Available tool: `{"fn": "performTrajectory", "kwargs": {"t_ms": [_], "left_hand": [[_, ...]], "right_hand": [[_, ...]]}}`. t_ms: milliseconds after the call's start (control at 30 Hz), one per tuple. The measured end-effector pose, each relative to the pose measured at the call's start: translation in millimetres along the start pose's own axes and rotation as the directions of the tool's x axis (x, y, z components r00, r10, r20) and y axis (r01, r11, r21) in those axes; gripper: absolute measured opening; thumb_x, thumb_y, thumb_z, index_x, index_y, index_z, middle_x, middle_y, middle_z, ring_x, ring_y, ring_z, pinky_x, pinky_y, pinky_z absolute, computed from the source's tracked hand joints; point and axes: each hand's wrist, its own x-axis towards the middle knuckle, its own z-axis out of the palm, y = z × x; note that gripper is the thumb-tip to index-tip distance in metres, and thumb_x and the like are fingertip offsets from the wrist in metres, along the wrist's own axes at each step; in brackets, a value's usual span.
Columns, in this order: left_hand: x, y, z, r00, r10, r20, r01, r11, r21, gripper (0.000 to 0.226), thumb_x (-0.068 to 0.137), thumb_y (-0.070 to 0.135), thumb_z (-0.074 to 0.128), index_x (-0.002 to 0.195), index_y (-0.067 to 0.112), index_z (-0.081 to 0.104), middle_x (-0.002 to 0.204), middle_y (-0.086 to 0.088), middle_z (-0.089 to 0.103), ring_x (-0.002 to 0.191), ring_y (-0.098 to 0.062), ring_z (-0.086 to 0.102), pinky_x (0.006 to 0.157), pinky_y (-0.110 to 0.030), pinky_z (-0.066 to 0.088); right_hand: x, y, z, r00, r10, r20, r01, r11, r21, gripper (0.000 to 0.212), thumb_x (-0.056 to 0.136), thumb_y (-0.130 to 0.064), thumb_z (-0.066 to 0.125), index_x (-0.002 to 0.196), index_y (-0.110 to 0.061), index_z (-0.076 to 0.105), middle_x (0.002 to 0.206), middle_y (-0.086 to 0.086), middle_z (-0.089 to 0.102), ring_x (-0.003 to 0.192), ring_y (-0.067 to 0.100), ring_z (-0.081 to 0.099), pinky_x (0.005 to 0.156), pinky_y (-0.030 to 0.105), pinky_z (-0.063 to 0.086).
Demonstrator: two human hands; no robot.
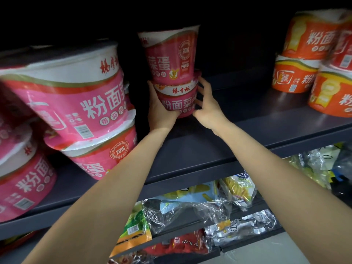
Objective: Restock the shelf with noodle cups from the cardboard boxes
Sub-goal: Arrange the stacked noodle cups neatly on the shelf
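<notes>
Two pink noodle cups stand stacked deep on the dark shelf [238, 141]. My left hand [160, 109] grips the left side of the lower pink cup [179, 101]. On that cup's right side, my right hand [207, 107] holds it with fingers spread. The upper pink cup [171, 54] sits on its lid, tilted slightly. The stack's base looks to be at or just above the shelf board; contact cannot be told.
Stacked pink noodle cups [72, 92] fill the shelf's left part. Orange noodle cups [312, 60] are stacked at the right. A bare stretch of shelf lies between the groups. Snack bags [190, 206] crowd the lower shelves. No cardboard box is in view.
</notes>
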Motion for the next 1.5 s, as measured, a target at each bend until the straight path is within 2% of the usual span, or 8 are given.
{"fn": "performTrajectory", "kwargs": {"t_ms": [200,500,700,833,1033,1167,1300,1500], "left_hand": [[-2.1,10.8,-1.7,0.990,0.097,-0.101,-0.084,0.988,0.126,0.099,0.082,0.021,0.071,0.153,0.012,0.002,0.160,-0.013,0.006,0.147,-0.027,0.011,0.119,-0.039,0.014],[27.7,47.8,-0.8,0.977,0.110,-0.180,-0.109,0.994,0.013,0.100,0.052,0.062,0.064,0.136,0.013,0.042,0.128,-0.007,0.059,0.117,-0.022,0.057,0.099,-0.037,0.047],[-6.4,32.7,9.4,0.944,0.305,-0.127,-0.286,0.947,0.147,0.087,0.073,0.046,0.053,0.148,0.008,0.028,0.149,-0.016,0.034,0.136,-0.032,0.034,0.111,-0.043,0.031],[5.4,36.2,4.2,0.941,0.203,-0.272,-0.216,0.976,-0.019,0.085,0.077,0.024,0.067,0.149,0.008,0.024,0.149,-0.013,0.034,0.138,-0.027,0.033,0.114,-0.038,0.029],[12.6,47.6,9.8,0.968,0.178,-0.178,-0.163,0.982,0.097,0.076,0.074,0.025,0.063,0.140,0.001,0.036,0.139,-0.021,0.044,0.129,-0.036,0.042,0.109,-0.045,0.034],[-5.3,35.6,19.3,0.939,0.313,-0.142,-0.259,0.915,0.308,0.088,0.078,0.026,0.069,0.149,0.004,0.023,0.152,-0.023,0.025,0.139,-0.040,0.028,0.112,-0.051,0.030],[-2.0,38.4,13.9,0.938,0.256,-0.235,-0.203,0.953,0.226,0.087,0.077,0.016,0.069,0.148,0.001,0.022,0.154,-0.022,0.022,0.141,-0.036,0.026,0.114,-0.047,0.028],[5.7,49.0,15.2,0.962,0.205,-0.180,-0.169,0.966,0.198,0.085,0.077,0.020,0.069,0.147,0.002,0.024,0.148,-0.020,0.033,0.136,-0.034,0.034,0.111,-0.046,0.033]], "right_hand": [[5.5,-2.5,-4.3,0.971,-0.111,-0.214,0.091,0.991,-0.101,0.061,0.088,-0.006,0.059,0.143,-0.019,0.036,0.141,0.004,0.045,0.128,0.018,0.045,0.107,0.038,0.041],[26.9,-39.4,-0.8,0.968,-0.178,-0.175,0.135,0.963,-0.232,0.055,0.093,-0.007,0.043,0.145,-0.016,0.033,0.147,0.008,0.033,0.127,0.023,0.043,0.099,0.026,0.037],[41.7,-37.5,-23.7,0.977,0.044,-0.210,0.024,0.951,0.309,0.053,0.085,-0.020,0.042,0.138,-0.015,0.044,0.122,-0.002,0.057,0.109,0.007,0.054,0.080,0.014,0.043],[40.9,-38.3,-27.6,0.948,0.041,-0.315,0.023,0.980,0.198,0.041,0.095,-0.010,0.044,0.135,-0.013,0.046,0.125,-0.002,0.050,0.107,0.005,0.050,0.067,-0.002,0.039],[34.7,-42.3,-1.3,0.962,-0.073,-0.264,0.108,0.987,0.121,0.053,0.084,-0.026,0.049,0.136,-0.022,0.043,0.133,0.004,0.047,0.117,0.016,0.051,0.103,0.040,0.042],[38.6,-44.2,-14.4,0.980,-0.026,-0.196,0.066,0.977,0.202,0.051,0.092,-0.021,0.048,0.142,-0.022,0.038,0.137,0.001,0.049,0.122,0.012,0.048,0.102,0.031,0.043],[32.9,-38.6,-14.0,0.986,-0.043,-0.159,0.070,0.984,0.164,0.053,0.095,-0.016,0.048,0.146,-0.021,0.032,0.137,-0.004,0.049,0.113,0.004,0.048,0.091,0.019,0.040],[26.8,-34.9,-8.5,0.987,-0.092,-0.131,0.097,0.995,0.032,0.069,0.084,-0.016,0.048,0.149,-0.023,0.026,0.142,0.001,0.047,0.128,0.020,0.047,0.107,0.040,0.038]]}}
